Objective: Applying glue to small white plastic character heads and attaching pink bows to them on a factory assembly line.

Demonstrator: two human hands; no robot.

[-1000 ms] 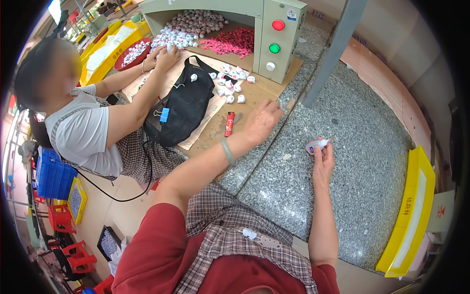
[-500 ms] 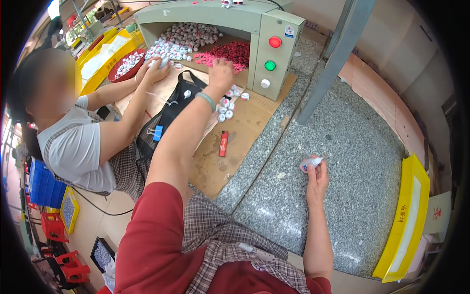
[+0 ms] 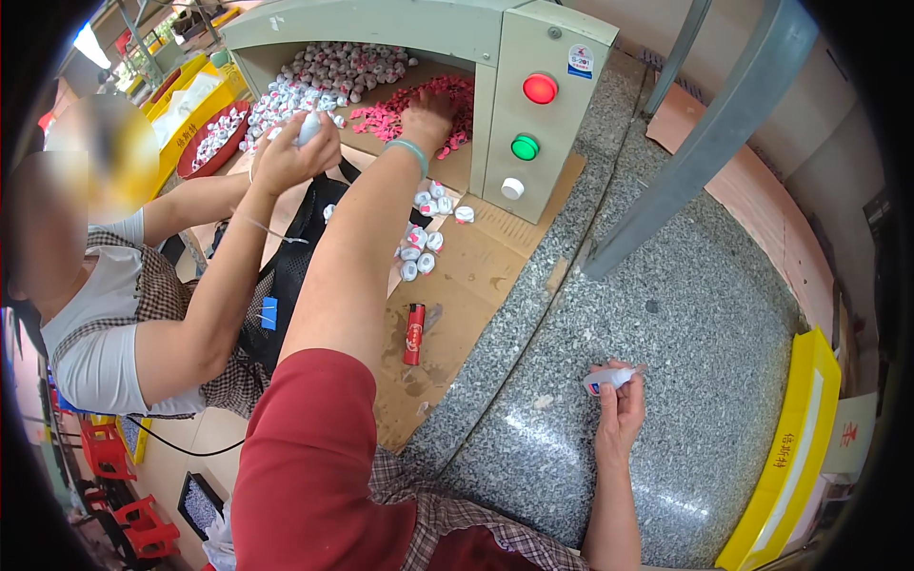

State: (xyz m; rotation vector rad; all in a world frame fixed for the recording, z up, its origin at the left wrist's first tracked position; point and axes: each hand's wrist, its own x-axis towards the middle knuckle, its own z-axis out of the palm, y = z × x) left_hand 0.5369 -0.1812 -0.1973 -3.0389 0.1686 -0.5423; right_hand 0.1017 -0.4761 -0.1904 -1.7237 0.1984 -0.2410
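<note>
My left hand (image 3: 428,119) reaches far forward under the machine's arch, its fingers down at a pile of small pink-red pieces (image 3: 383,118). The fingertips are hard to make out against the pieces, and whether they grip one cannot be seen. Over the grey speckled stone top, my right hand (image 3: 619,414) is closed around a small white glue bottle (image 3: 609,381), held tilted with its nozzle to the right. Several small round white-and-pink items (image 3: 414,249) lie beside my left forearm on the cardboard (image 3: 476,285). A red lighter (image 3: 414,333) rests nearer to me.
The green-grey machine (image 3: 557,57) carries red, green and white buttons. White items (image 3: 338,71) are heaped under it. At left a co-worker's hands (image 3: 295,157) hold a white bottle. A metal post (image 3: 705,143) rises at right. A yellow tray (image 3: 785,447) stands at the right edge.
My left hand has moved forward, from above the near edge of the pink-red pile down into it. My right hand still holds the glue bottle. The co-worker's hands have shifted, and the view has moved.
</note>
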